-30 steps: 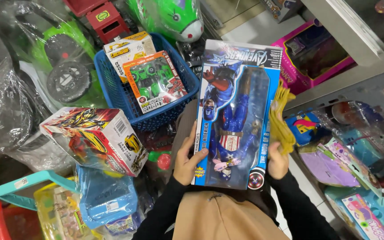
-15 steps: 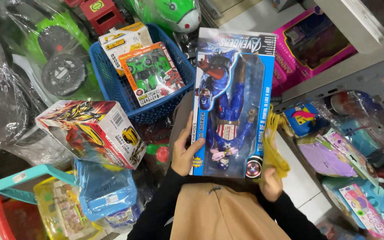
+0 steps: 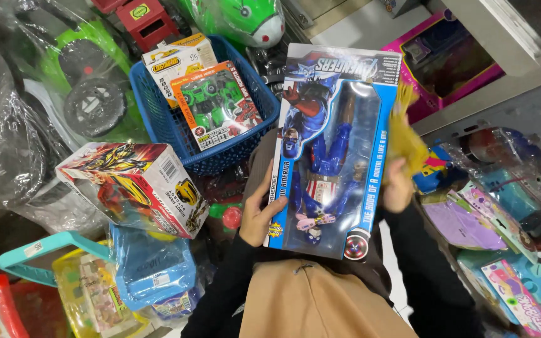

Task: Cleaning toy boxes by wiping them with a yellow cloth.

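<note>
- Hands steady a tall blue window box (image 3: 330, 150) holding a blue action figure, upright and face-up toward the camera, apparently so its front panel can be looked over.
- Left hand (image 3: 259, 213) curls around the box's left edge, thumb on the front; right hand (image 3: 397, 188) grips the right edge while also clutching a yellow cloth (image 3: 406, 138), fingers closed on both.
- Blue plastic basket (image 3: 158, 119) behind the box holds two flat cartons: an orange one picturing a green robot (image 3: 217, 103) and a yellow-and-white one (image 3: 170, 62).
- Red-and-yellow carton (image 3: 129, 184) with a barcode sticker lies tilted at left.
- Pink window box (image 3: 446, 62) sits on the grey shelf at right, and plastic-wrapped toys crowd all around.
</note>
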